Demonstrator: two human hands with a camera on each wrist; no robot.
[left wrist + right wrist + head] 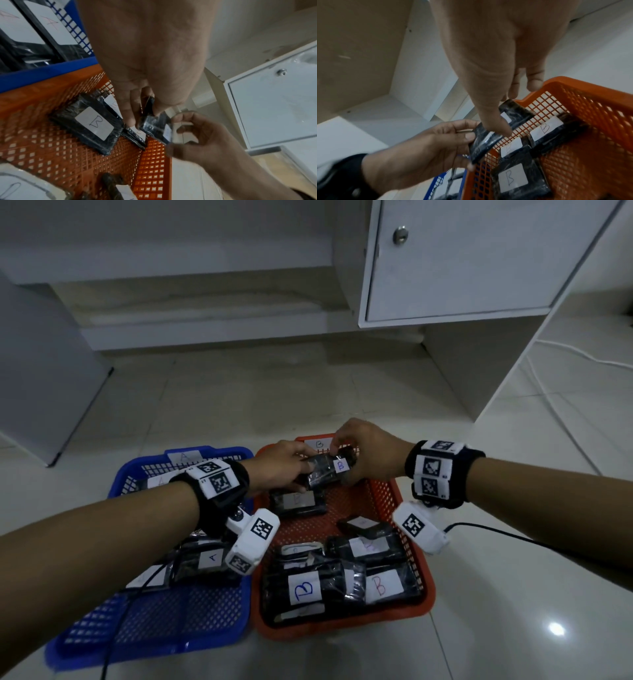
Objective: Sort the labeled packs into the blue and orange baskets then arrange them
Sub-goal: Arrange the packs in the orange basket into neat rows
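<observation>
Over the far end of the orange basket (pixel 430 594), both hands grip one black pack labelled B (pixel 325 474). My left hand (pixel 306 465) pinches its left end and my right hand (pixel 342 457) holds its right end from above. In the left wrist view the pack (pixel 154 125) hangs between the left fingers (pixel 130 115) and the right hand (pixel 197 135). Another dark pack (pixel 513 111) sits right behind it under the right fingers; whether it is held I cannot tell. Several B packs (pixel 305 590) lie in the orange basket. A-labelled packs (pixel 212 559) lie in the blue basket (pixel 154 645).
The two baskets stand side by side on a pale tiled floor. A white cabinet with a round knob (pixel 400 234) stands beyond them. A grey panel (pixel 44 364) rises at the left. A black cable (pixel 496 532) and a white cable (pixel 582 357) run across the floor on the right.
</observation>
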